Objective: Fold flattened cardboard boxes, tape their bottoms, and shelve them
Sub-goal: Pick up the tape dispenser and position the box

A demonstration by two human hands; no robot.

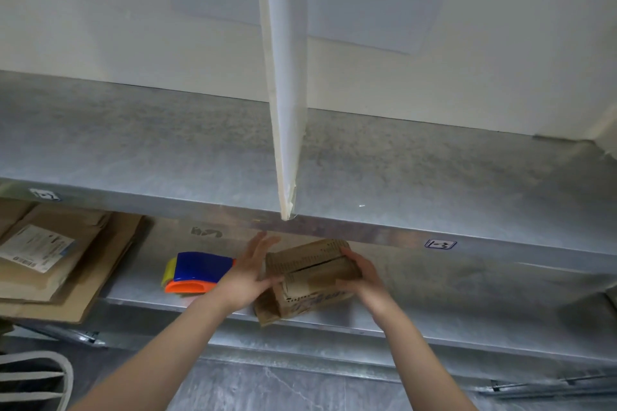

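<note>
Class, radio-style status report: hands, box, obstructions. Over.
Left hand flat against small brown cardboard box, right hand gripping its other end. Box at front edge of grey metal shelf. Blue-and-orange tape dispenser left of it, not blocking.

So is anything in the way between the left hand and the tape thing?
No, nothing visible. The tape dispenser lies on the lower shelf right beside the left hand, on its left. That hand presses the cardboard box, and the right hand grips its other side.
</note>
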